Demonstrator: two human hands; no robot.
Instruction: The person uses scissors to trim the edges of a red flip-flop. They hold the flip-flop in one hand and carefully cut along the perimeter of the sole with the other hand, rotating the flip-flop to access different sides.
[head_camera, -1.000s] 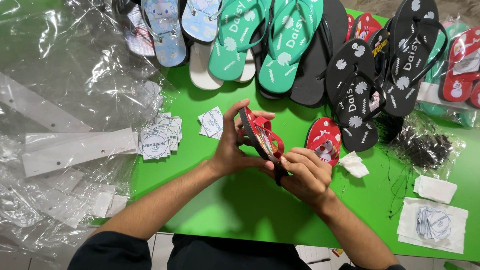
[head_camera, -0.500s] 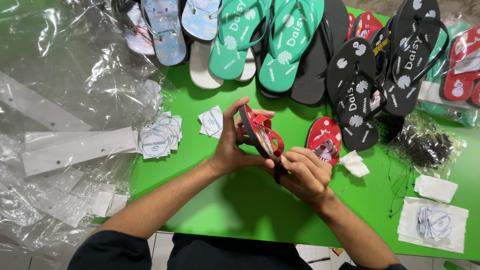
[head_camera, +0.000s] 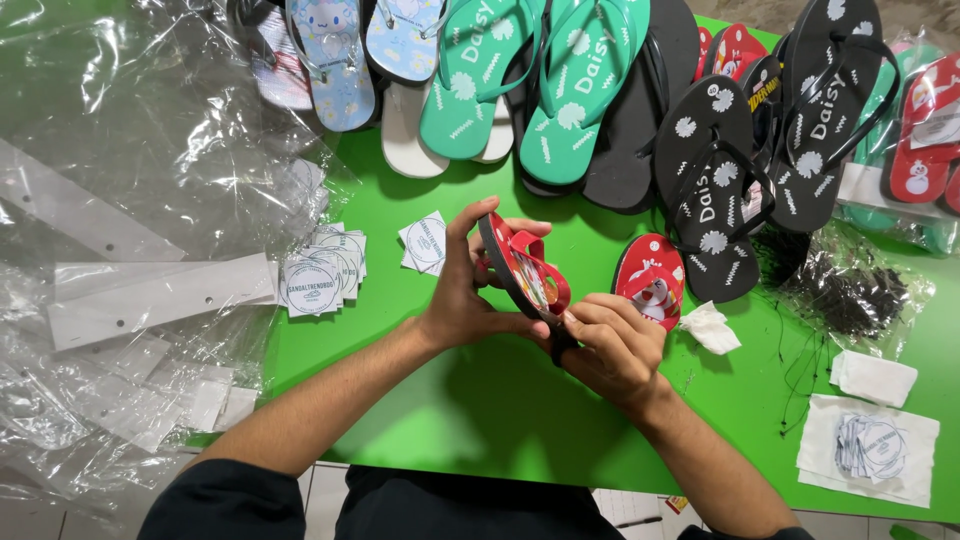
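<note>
Bright green table (head_camera: 480, 420) fills the view from above, crowded along its far edge and bare only in front of the person working at it. Just above that bare patch, both hands hold a small red flip-flop (head_camera: 522, 268) with a black sole, tipped on its edge so the red strap and a cartoon print on the footbed face the right hand. The left hand (head_camera: 462, 290) wraps the sandal from behind, thumb up along the toe end and fingers closed firmly around the sole, apparently to steady it. The right hand (head_camera: 612, 340) is curled at the heel end, fingertips pinched together on the lower rim; whether they grip something small there cannot be told.

Just beside the right hand, its matching red sandal (head_camera: 648, 282) lies flat on the table, with a crumpled white scrap (head_camera: 712, 328) touching its lower edge. Near the left hand sit a stack of round-printed paper tags (head_camera: 322, 272) and one loose tag (head_camera: 424, 242). Further back lie rows of teal flip-flops (head_camera: 530, 80), black flip-flops (head_camera: 760, 140) and pale blue ones (head_camera: 340, 55). Clear plastic bags (head_camera: 120, 250) cover the left side; a bundle of black cords (head_camera: 850, 295) lies to the right.
</note>
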